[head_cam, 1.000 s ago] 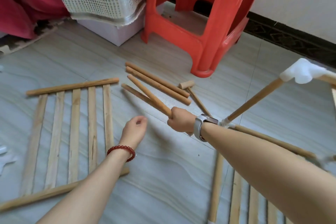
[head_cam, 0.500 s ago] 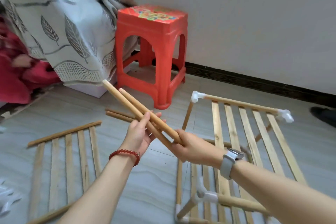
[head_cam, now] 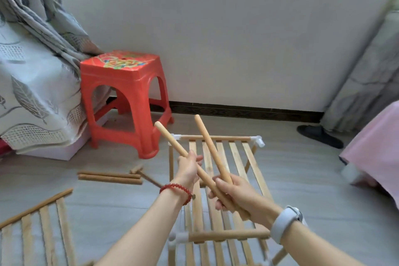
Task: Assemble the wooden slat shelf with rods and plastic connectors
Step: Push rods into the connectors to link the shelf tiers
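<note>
My left hand (head_cam: 188, 168) grips one wooden rod (head_cam: 170, 139) near its middle. That rod slants down into my right hand (head_cam: 236, 197), which holds its lower end. The same right hand also grips a second rod (head_cam: 210, 149), and the two rods fan out upward in a V. Below my hands stands the partly built slat shelf (head_cam: 237, 154), with white plastic connectors (head_cam: 259, 141) at its far corners. Another connector (head_cam: 183, 237) joins a near rod (head_cam: 228, 234).
A loose slat panel (head_cam: 43, 224) lies on the floor at lower left. Two spare rods (head_cam: 110, 176) and a small wooden mallet (head_cam: 136, 169) lie beside a red plastic stool (head_cam: 125, 84). A black slipper (head_cam: 319, 136) and pink cloth (head_cam: 375, 151) are at right.
My right hand picked two rods off the floor and raised them. My left hand took hold of one. Both hands now hold them over the shelf frame, fanned apart.
</note>
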The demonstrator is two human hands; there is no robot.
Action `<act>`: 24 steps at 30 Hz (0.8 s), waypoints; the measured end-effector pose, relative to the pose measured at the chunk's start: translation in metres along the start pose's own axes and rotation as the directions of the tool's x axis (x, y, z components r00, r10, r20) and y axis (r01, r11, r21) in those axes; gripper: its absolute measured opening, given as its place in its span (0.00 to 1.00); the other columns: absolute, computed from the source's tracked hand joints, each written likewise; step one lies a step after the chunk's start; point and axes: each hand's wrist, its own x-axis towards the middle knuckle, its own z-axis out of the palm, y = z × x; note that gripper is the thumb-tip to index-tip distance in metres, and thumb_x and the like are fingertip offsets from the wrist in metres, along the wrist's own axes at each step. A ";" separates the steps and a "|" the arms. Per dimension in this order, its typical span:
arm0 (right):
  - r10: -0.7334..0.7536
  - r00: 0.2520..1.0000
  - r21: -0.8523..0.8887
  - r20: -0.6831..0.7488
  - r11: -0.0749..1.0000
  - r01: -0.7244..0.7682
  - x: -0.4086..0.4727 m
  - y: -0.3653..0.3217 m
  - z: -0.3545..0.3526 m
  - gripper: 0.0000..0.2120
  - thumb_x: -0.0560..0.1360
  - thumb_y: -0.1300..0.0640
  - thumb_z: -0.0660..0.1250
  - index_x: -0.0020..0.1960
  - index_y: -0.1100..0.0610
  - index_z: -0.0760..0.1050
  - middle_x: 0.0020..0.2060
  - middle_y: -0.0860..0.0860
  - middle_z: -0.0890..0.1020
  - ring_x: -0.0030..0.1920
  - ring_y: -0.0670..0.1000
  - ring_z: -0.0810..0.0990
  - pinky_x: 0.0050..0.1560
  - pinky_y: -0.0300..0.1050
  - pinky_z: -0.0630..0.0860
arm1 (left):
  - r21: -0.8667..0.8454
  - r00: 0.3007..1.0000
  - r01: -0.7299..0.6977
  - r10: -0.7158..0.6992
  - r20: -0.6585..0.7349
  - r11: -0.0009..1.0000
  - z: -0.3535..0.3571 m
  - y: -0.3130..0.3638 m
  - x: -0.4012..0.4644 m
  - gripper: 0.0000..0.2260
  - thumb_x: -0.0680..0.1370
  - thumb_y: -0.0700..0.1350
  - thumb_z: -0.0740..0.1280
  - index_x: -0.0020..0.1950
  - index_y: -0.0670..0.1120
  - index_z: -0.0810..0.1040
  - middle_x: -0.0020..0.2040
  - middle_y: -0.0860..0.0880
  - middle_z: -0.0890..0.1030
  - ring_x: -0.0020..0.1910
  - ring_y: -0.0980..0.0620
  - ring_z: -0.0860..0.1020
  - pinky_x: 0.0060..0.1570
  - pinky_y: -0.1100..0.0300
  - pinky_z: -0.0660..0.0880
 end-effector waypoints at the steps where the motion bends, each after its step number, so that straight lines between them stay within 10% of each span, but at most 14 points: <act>1: -0.010 1.000 -0.058 -0.028 0.998 0.009 0.002 0.003 -0.010 0.08 0.80 0.56 0.61 0.55 0.60 0.72 0.38 0.54 0.81 0.31 0.48 0.78 0.32 0.41 0.73 | 0.116 0.999 -0.016 0.011 0.042 0.993 0.004 -0.004 0.001 0.19 0.84 0.51 0.49 0.67 0.39 0.64 0.62 0.47 0.75 0.61 0.49 0.72 0.64 0.47 0.66; 4: -0.110 0.977 -0.339 -0.182 0.940 0.043 0.016 0.018 -0.045 0.04 0.78 0.56 0.64 0.48 0.57 0.72 0.38 0.51 0.77 0.34 0.47 0.76 0.37 0.42 0.76 | 0.528 0.977 -0.167 0.066 0.205 0.832 0.005 -0.016 0.013 0.19 0.83 0.53 0.49 0.65 0.44 0.68 0.62 0.48 0.73 0.64 0.49 0.70 0.67 0.52 0.64; 7: -0.172 0.953 -0.634 -0.248 0.773 -0.025 0.040 0.030 -0.080 0.05 0.79 0.55 0.60 0.44 0.49 0.68 0.40 0.45 0.78 0.43 0.47 0.76 0.49 0.49 0.71 | 0.899 0.940 -0.258 0.306 0.149 0.355 -0.011 -0.031 0.030 0.13 0.80 0.52 0.56 0.60 0.48 0.71 0.59 0.49 0.71 0.62 0.49 0.68 0.61 0.51 0.68; 10: -0.220 0.921 -0.801 -0.320 0.582 -0.140 0.072 0.034 -0.110 0.08 0.78 0.58 0.58 0.43 0.47 0.65 0.43 0.46 0.77 0.46 0.48 0.72 0.45 0.46 0.57 | 0.964 0.843 -0.255 0.505 0.186 0.070 -0.027 -0.028 0.050 0.18 0.78 0.54 0.60 0.66 0.51 0.67 0.64 0.50 0.66 0.66 0.49 0.63 0.61 0.52 0.64; 14: -0.280 0.855 -0.786 -0.436 0.582 -0.209 0.126 0.030 -0.133 0.08 0.77 0.60 0.57 0.45 0.48 0.68 0.46 0.48 0.76 0.54 0.50 0.71 0.52 0.45 0.56 | 0.944 0.861 -0.240 0.399 0.314 -0.225 -0.040 -0.009 0.089 0.28 0.78 0.59 0.59 0.75 0.54 0.54 0.77 0.48 0.49 0.75 0.45 0.46 0.70 0.43 0.50; 19: -0.376 0.796 -0.805 -0.474 0.551 -0.219 0.169 0.029 -0.122 0.10 0.75 0.60 0.58 0.52 0.48 0.72 0.52 0.45 0.75 0.61 0.50 0.67 0.63 0.51 0.61 | 0.927 0.875 -0.251 0.345 0.341 -0.280 -0.038 0.014 0.154 0.27 0.80 0.59 0.52 0.77 0.55 0.47 0.78 0.52 0.43 0.76 0.46 0.38 0.71 0.39 0.42; 24: -0.316 0.878 -0.545 -0.360 0.835 0.076 0.173 0.035 -0.078 0.11 0.79 0.58 0.58 0.61 0.50 0.68 0.49 0.47 0.75 0.52 0.49 0.75 0.45 0.42 0.69 | 0.925 0.934 -0.257 0.174 0.312 -0.280 -0.027 0.017 0.201 0.23 0.81 0.60 0.47 0.75 0.56 0.56 0.74 0.52 0.61 0.75 0.47 0.52 0.70 0.37 0.44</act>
